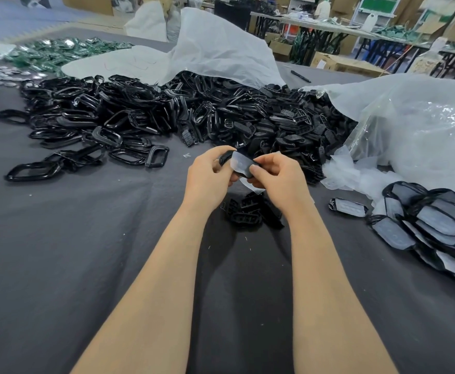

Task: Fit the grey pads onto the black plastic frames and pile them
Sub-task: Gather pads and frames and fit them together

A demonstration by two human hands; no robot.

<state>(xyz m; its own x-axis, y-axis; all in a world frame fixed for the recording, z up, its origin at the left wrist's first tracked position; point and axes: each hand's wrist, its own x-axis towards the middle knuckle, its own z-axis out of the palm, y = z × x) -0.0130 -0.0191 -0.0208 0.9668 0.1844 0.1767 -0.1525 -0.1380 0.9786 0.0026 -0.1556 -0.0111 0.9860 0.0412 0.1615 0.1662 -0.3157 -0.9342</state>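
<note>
A black plastic frame (224, 158) with a grey pad (242, 163) laid on it is held above the worktop (86, 238) centre. The frame's left end is gripped by the curled left hand (210, 172); pad and frame are pinched at the right end by the right hand (277, 179). Finished pieces (436, 220) are piled far right, loose frames (167, 112) heaped behind.
</note>
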